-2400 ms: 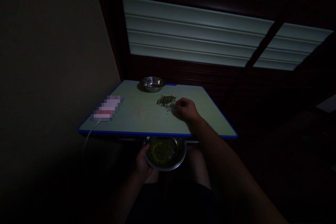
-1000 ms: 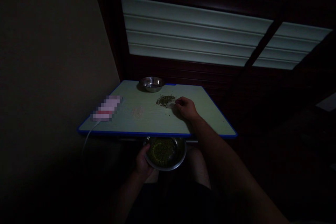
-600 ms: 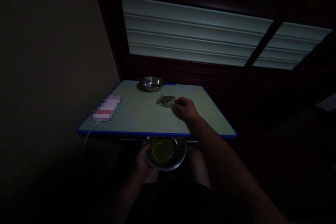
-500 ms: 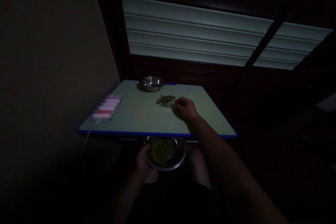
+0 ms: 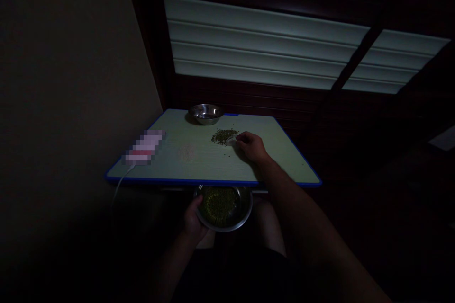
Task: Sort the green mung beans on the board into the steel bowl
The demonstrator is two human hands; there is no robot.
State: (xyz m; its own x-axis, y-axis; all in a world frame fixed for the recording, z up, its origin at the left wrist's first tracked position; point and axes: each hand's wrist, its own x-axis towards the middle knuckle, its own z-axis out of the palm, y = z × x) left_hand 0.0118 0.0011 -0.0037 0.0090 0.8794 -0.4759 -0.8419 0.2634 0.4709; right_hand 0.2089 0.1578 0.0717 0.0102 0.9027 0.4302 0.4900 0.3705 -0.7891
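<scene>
My left hand (image 5: 195, 218) is closed on the rim of a steel bowl (image 5: 237, 227), just below the table's front edge. Small green beans (image 5: 217, 204), like mung beans, lie inside it. Over the tabletop my right hand (image 5: 251, 146) pinches a small, pale, see-through piece (image 5: 232, 141), whose kind is too dim to tell. That piece touches the near right side of a loose pile of green beans (image 5: 223, 136). A few stray beans lie in front of the pile. Left of it is a thin patch of pale grains (image 5: 186, 152).
The pale table (image 5: 206, 170) has a blue edge. A second steel bowl (image 5: 206, 114) stands at its back left. A blurred-out phone-like object (image 5: 145, 147) with a white cable (image 5: 119, 184) lies at the left. A wall (image 5: 81, 57) and dark wooden panelling (image 5: 263, 99) stand close by.
Almost nothing differs. The view has shifted very slightly; both hands keep their places and their holds.
</scene>
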